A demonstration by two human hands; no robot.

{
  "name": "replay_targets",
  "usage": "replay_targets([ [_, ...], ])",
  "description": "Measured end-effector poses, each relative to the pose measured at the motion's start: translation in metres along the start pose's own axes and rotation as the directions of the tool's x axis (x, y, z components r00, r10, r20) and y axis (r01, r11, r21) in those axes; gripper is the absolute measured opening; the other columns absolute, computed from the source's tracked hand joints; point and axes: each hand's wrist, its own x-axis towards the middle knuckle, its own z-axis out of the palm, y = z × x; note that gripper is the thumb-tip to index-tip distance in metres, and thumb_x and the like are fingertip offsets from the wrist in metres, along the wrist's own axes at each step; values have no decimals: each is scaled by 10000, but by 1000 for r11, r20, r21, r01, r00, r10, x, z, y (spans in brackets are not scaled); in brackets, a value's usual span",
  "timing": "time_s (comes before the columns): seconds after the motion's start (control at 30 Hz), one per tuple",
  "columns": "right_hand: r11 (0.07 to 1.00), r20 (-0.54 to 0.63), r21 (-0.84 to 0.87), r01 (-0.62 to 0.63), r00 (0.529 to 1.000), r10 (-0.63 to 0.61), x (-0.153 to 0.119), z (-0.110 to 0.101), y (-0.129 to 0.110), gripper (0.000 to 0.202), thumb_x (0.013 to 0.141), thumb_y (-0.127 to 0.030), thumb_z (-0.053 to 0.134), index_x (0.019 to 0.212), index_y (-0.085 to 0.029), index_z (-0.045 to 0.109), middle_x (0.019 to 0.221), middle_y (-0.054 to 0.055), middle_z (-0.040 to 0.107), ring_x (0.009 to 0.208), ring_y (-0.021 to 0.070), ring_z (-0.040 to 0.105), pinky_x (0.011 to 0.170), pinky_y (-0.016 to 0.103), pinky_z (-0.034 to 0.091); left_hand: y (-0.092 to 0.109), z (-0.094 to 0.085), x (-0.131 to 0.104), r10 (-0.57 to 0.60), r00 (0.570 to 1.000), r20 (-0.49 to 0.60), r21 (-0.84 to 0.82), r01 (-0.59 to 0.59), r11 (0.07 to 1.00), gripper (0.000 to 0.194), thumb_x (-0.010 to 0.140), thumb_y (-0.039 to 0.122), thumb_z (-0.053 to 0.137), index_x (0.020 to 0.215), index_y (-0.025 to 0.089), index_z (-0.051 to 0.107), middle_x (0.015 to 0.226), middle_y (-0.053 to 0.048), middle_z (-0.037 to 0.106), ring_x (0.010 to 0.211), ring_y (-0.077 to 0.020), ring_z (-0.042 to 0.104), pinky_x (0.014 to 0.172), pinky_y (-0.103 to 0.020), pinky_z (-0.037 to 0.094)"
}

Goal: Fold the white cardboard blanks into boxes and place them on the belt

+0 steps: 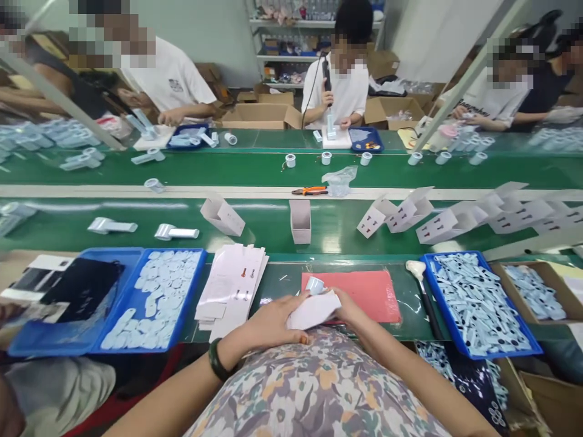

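Close to my body, a white paper box (314, 311) is held between both hands. My left hand (279, 318) is closed around its left side, thumb along the near edge. My right hand (347, 307) grips the box's right end, and its fingers are partly hidden. Just beyond the box, a pale blue cylindrical part (314, 284) shows by my left fingertips; I cannot tell whether it is touched. Under and behind them lies a red mat (368, 296). To the left is a stack of flat printed cartons (230, 285).
Blue trays of pale parts flank me, left (166, 291) and right (476, 303). A black-handled hammer (426, 297) lies beside the right tray. Opened white boxes (300, 221) stand on the green belt (264, 224). Orange-handled pliers (310, 190) lie beyond. Co-workers sit opposite.
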Motion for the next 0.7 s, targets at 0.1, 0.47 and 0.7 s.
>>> replay_targets([
  [0.1,995,-36,88,-52,998,55,-1,-11,-12,363,757,-432,671,958,-143,762,825,102,758,689,227,677,639,360,548,-1,1,12,-11,997,-81,-77,5,997,1225,677,713,842,1667,281,266,1580,-158,526,1358,-432,582,1106,-493,502],
  [0.47,569,-145,-275,775,552,-821,-49,-11,-50,363,916,-279,657,1273,-282,720,1141,84,762,1049,252,708,943,402,578,-2,-20,49,117,896,-428,-325,-273,906,1103,735,684,823,1620,197,379,1629,-189,461,1471,-427,475,1249,-577,364],
  [0.7,730,-251,-227,644,686,-683,-30,-16,-44,596,883,-218,628,1472,-295,574,1196,61,716,1096,228,679,1019,394,554,-19,-10,70,279,820,-500,58,-290,955,966,792,580,800,1609,286,377,1543,-147,574,1320,-406,632,1087,-577,552],
])
